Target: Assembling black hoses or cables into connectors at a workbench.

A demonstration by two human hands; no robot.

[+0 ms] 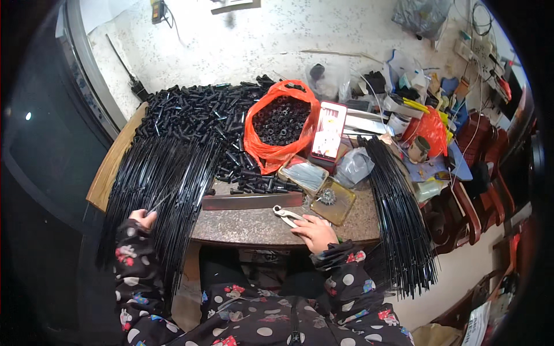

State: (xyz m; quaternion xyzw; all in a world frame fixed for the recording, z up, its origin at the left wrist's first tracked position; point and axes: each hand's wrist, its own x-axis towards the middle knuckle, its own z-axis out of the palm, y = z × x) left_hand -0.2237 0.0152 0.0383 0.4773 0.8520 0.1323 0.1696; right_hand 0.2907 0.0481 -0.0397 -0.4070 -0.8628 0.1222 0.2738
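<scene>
here, my left hand (142, 218) pinches one thin black rod (158, 203) at the near edge of the big fan of black rods (156, 173) that hangs over the left corner of the table (254, 226); thumb and fingertips are closed narrowly on it. my right hand (314, 230) lies curled over the handles of the metal pliers (287, 214), whose nose points left along the stone top; whether the fingers have fully closed on the handles i cannot tell.

to do this step well, i judge that the single rod should be drawn clear of its neighbours before it is lifted, since the strands lie crossed and one may drag others off the edge. the pliers are best gripped well back on the handles, jaws kept toward the rod end.

just beyond the pliers lies a flat metal bar (252, 200), and behind it a heap of short black tubes (202, 112) spreads across the table. an orange plastic bag (261, 144), open and full of small black rings, stands right of the heap, with a phone (329, 130) propped beside it. a yellow tray (333, 202) sits near my right hand, and a second bundle of black rods (401, 219) trails off the right edge.
</scene>
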